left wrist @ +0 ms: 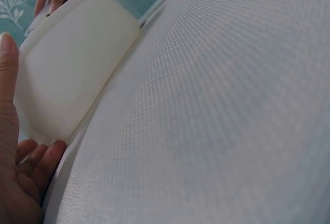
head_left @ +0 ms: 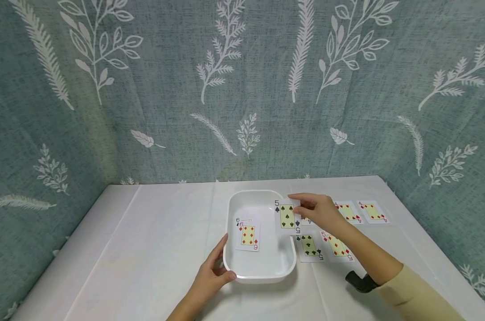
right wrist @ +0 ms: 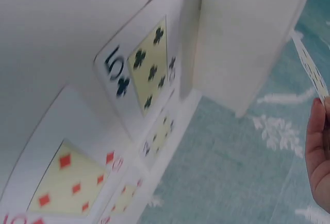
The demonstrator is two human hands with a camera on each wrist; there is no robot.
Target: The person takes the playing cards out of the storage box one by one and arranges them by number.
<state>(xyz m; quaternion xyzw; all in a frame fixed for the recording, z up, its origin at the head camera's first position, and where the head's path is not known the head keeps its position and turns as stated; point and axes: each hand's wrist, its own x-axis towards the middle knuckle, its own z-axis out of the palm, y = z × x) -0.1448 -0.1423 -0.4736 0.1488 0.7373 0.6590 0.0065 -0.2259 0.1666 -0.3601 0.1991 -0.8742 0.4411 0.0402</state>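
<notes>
My right hand (head_left: 316, 211) pinches a five of spades playing card (head_left: 287, 218) by its right edge, above the right side of a white plastic tub (head_left: 274, 263). In the right wrist view the card (right wrist: 309, 64) shows nearly edge-on beyond the tub wall. Inside the tub a six of diamonds (head_left: 248, 238) lies face up, covering most of another card with a black mark. My left hand (head_left: 210, 274) holds the tub's near left corner, thumb at the front rim and fingers along the left side. In the left wrist view several fingertips (left wrist: 49, 157) are low against the tub.
Right of the tub lie a five of clubs (head_left: 309, 247) and a five of diamonds (head_left: 335, 244). Behind them are a four of hearts (head_left: 348, 212), a four of diamonds (head_left: 372, 211) and a partly hidden four. A leaf-patterned green cloth (head_left: 242, 89) surrounds the white table (head_left: 146, 240).
</notes>
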